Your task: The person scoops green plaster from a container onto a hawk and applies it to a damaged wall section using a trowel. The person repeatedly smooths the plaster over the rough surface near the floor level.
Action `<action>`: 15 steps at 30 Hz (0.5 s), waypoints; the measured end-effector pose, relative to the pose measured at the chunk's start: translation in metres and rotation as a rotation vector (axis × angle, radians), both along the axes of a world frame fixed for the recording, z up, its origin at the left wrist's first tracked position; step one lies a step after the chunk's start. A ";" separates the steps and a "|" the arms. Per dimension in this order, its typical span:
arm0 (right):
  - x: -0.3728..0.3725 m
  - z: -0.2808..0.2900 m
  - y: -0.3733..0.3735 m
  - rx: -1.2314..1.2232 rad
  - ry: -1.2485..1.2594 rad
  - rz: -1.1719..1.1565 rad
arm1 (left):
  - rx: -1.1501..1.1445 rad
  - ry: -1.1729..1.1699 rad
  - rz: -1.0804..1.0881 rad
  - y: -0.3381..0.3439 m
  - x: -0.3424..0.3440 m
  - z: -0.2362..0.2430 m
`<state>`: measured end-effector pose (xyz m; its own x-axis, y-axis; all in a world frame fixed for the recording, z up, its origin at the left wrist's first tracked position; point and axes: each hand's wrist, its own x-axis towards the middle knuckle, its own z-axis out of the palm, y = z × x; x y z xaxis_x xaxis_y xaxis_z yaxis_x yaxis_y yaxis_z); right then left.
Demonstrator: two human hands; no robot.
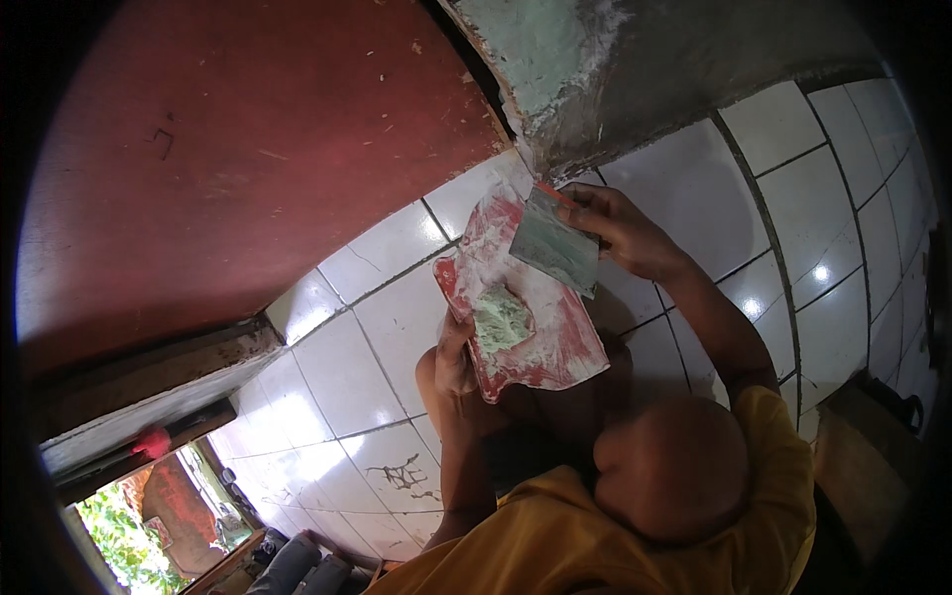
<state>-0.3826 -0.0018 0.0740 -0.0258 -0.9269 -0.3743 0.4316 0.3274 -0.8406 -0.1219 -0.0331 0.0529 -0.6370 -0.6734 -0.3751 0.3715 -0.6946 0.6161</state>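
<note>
My left hand (455, 359) grips the left edge of a red board (560, 362), its surface smeared with white. A mound of pale green putty (502, 318) sits on the board near my left thumb. In my right hand (620, 230) is a wide, flat scraper (555, 246) with a grey blade and a thin red-orange edge, pinched at its upper right side. The blade overlaps the upper right part of the board; whether it touches the surface I cannot tell.
A large red panel (268, 129) rises at the upper left. Beside it stands a wall (565, 69) with pale green and grey patches. White tiles (387, 297) with dark joints cover the floor. A bright opening (149, 516) lies at the lower left.
</note>
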 end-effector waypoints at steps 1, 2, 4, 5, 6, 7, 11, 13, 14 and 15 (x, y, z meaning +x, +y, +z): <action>0.000 0.002 0.001 0.002 0.006 -0.004 | -0.016 0.000 0.016 0.001 -0.003 0.002; -0.001 -0.001 0.003 -0.010 -0.001 0.011 | -0.029 0.002 0.030 0.002 -0.007 0.004; -0.001 -0.008 0.007 -0.037 -0.016 0.040 | -0.048 0.004 0.050 0.005 -0.012 0.006; -0.003 -0.009 0.008 -0.043 -0.017 0.048 | -0.051 0.005 0.056 0.006 -0.014 0.007; -0.004 -0.009 0.010 -0.050 -0.019 0.056 | -0.055 0.005 0.061 0.007 -0.016 0.007; -0.006 -0.009 0.011 -0.057 -0.020 0.065 | -0.064 -0.001 0.061 0.007 -0.017 0.009; -0.013 -0.001 0.015 -0.031 0.085 0.126 | -0.050 -0.031 0.130 0.012 -0.009 0.011; -0.025 -0.011 0.023 0.014 0.079 0.149 | -0.053 -0.081 0.154 0.012 -0.002 -0.002; -0.032 -0.019 0.029 0.028 0.106 0.140 | -0.076 -0.126 0.149 0.009 0.005 -0.018; -0.037 -0.027 0.032 0.036 0.124 0.140 | -0.103 -0.182 0.152 0.008 0.009 -0.019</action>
<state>-0.4200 0.0305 0.0469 0.0540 -0.9107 -0.4096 0.2733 0.4080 -0.8711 -0.1134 -0.0253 0.0338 -0.4538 -0.7969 -0.3988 0.3436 -0.5694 0.7468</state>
